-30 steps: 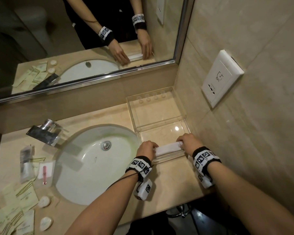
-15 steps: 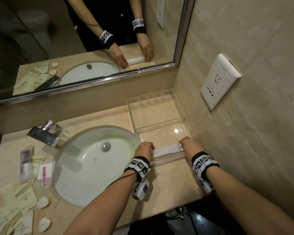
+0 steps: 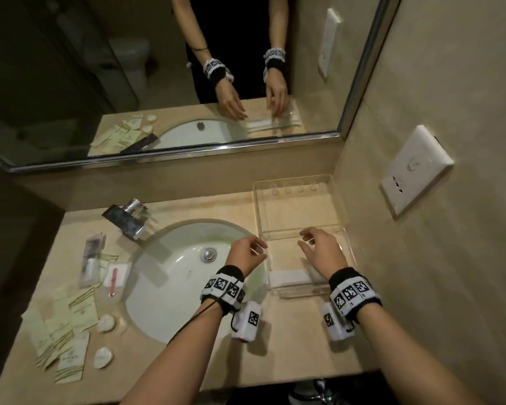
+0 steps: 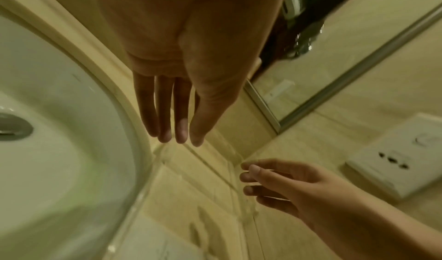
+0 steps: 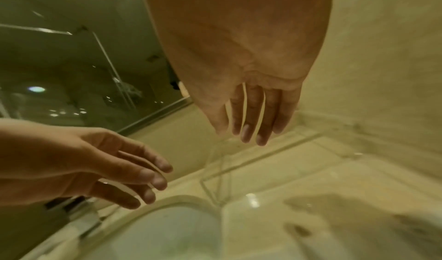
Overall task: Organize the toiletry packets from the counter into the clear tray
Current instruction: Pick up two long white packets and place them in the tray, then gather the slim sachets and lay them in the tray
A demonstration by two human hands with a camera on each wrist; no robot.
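Beige counter [image 3: 275, 355] wide across the frame, white sink [image 3: 170, 276] sunk into its middle. Clear tray [image 3: 338, 206] tucked in the right corner by the wall, a long white packet [image 3: 288, 278] lying along its near edge. Left hand [image 3: 246, 254] hanging over the sink's right rim, fingers loose and straight, holding nothing. Right hand [image 3: 323, 252] above the tray's near compartment, fingers relaxed, also holding nothing. Pale toiletry packets [image 3: 65, 325] scattered far left of the sink, small round white soaps [image 3: 105, 323] beside them.
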